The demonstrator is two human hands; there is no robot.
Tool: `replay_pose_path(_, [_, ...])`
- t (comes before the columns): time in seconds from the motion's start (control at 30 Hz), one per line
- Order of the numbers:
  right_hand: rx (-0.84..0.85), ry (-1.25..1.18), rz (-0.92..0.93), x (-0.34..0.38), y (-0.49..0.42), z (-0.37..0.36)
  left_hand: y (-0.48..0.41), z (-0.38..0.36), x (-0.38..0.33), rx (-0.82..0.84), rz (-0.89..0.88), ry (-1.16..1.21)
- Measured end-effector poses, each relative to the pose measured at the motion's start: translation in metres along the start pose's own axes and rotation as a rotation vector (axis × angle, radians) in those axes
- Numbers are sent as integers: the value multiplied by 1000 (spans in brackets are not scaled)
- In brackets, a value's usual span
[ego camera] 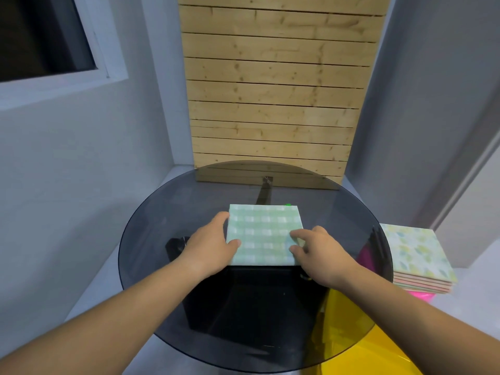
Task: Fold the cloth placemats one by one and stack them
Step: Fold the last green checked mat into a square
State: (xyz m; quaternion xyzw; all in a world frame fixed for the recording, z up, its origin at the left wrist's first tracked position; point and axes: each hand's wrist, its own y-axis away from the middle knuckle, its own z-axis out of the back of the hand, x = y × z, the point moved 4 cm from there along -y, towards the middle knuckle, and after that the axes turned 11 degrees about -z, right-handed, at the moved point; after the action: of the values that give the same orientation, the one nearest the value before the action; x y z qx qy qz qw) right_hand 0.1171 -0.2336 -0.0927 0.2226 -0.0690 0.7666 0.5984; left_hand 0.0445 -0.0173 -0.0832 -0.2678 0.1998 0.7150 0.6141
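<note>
Placemat (263, 234), green check, folded square, centre frame on glass table (162, 212). Left hand (208, 247) grips left edge; right hand (319, 253) pinches right edge. Risk: uneven lift lets layers slip open; careless drop onto stack (416, 255), right of frame, skews pile.

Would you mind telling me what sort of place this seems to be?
Probably a plain indoor corner staged for the task, not a lived-in dining room: a round smoked-glass table, bare grey walls, a pine slat panel behind, and a stack of folded placemats beside it.
</note>
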Motion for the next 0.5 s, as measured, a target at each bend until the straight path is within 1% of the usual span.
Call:
replay_pose_path(0.13, [-11, 155, 40, 6, 1, -2, 5, -9, -7, 93, -33, -158])
replay_pose_path(0.23, [-18, 195, 71, 8, 0, -2, 9, -15, -13, 154, -14, -224])
replay_pose_path(0.43, [-36, 184, 24, 10, 1, -8, 7, -24, -17, 166, 4, -355])
replay_pose_path(0.5, [-82, 204, 11, 12, 4, -11, 8, -29, -19, 142, -4, -413])
